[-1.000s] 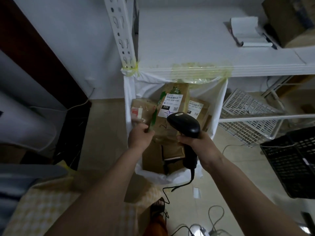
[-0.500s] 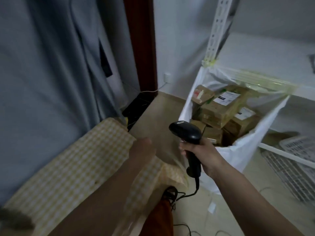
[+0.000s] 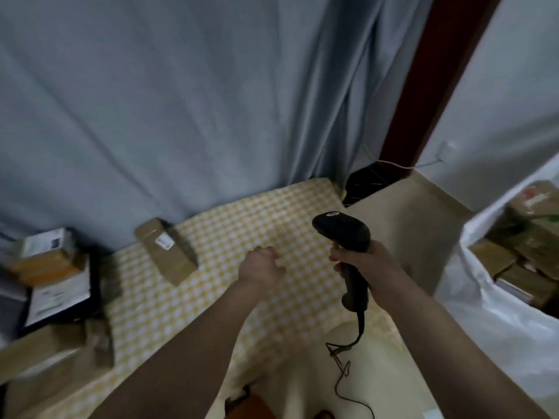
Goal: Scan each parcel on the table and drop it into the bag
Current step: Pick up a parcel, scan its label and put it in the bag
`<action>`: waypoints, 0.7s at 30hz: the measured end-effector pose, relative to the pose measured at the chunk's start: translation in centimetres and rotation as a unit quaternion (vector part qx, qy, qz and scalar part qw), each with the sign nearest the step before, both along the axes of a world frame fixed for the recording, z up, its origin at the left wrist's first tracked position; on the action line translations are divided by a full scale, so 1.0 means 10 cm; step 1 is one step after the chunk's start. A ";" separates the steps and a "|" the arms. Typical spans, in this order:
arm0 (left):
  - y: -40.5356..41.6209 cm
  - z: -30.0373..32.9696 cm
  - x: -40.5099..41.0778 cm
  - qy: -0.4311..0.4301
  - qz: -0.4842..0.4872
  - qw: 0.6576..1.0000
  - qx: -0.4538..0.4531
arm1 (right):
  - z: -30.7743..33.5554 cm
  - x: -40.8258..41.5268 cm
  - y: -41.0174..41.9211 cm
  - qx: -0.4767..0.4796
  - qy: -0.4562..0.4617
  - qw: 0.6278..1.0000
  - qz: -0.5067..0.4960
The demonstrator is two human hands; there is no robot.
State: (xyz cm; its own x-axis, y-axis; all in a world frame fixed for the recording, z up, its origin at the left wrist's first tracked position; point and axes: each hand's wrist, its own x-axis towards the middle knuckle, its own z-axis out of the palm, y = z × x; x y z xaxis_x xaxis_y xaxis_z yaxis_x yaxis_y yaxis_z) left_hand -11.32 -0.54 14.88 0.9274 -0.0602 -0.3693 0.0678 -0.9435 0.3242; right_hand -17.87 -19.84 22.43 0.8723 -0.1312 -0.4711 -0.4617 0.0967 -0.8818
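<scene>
right hand [image 3: 361,264] is wrapped around the handle of a black barcode scanner [image 3: 348,246], its cable [image 3: 341,373] dangling down toward the floor. left hand [image 3: 261,266] hovers over the yellow checked tablecloth [image 3: 242,297] with fingers loosely curled, nothing in it. a bit further out, a brown parcel [image 3: 166,251] with a white label lies on the cloth near the table's back edge, more parcels [image 3: 54,267] stacked at the left. off to the right the white bag [image 3: 484,297] stands open with boxes [image 3: 520,252] already inside. grey-blue curtain [image 3: 181,101] hangs behind the table.
</scene>
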 end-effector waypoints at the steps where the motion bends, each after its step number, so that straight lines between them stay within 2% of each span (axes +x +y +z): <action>1: 0.17 0.00 -0.01 0.000 0.014 1.000 0.004 | -0.01 0.06 0.14 -0.005 -0.001 1.000 0.017; 10: 2.00 -0.01 -0.08 0.030 0.157 0.987 -0.009 | -0.09 0.63 1.74 -0.027 0.011 0.990 0.140; 21: 3.70 -0.49 0.20 0.100 0.180 0.979 -0.010 | -0.55 1.18 3.41 -0.064 0.065 0.980 0.177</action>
